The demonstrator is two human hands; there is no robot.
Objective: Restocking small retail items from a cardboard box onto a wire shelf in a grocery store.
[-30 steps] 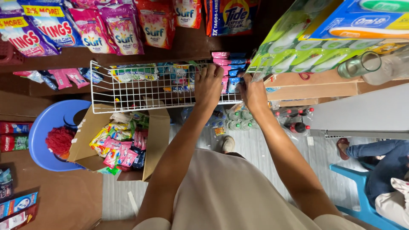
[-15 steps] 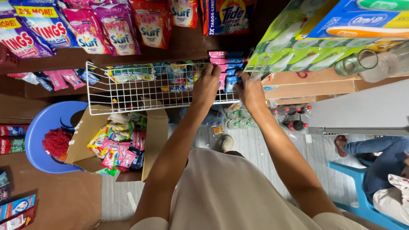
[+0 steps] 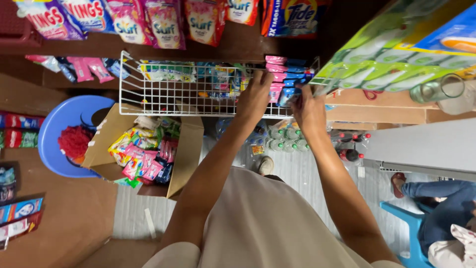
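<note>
So the white wire basket (image 3: 163, 97) already has a row of pink and blue sachets (image 3: 283, 79) stacked at its right end, while plenty more sit in the cardboard box (image 3: 186, 154) below. Both hands are up there: left hand (image 3: 255, 97) fingers curled over the stack, right hand (image 3: 308, 110) pinching its edge.

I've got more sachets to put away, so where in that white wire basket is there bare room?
The wire basket has free mesh along its near left. It is crowded along the back row and at the right, where both hands meet the pink and blue sachets.
</note>
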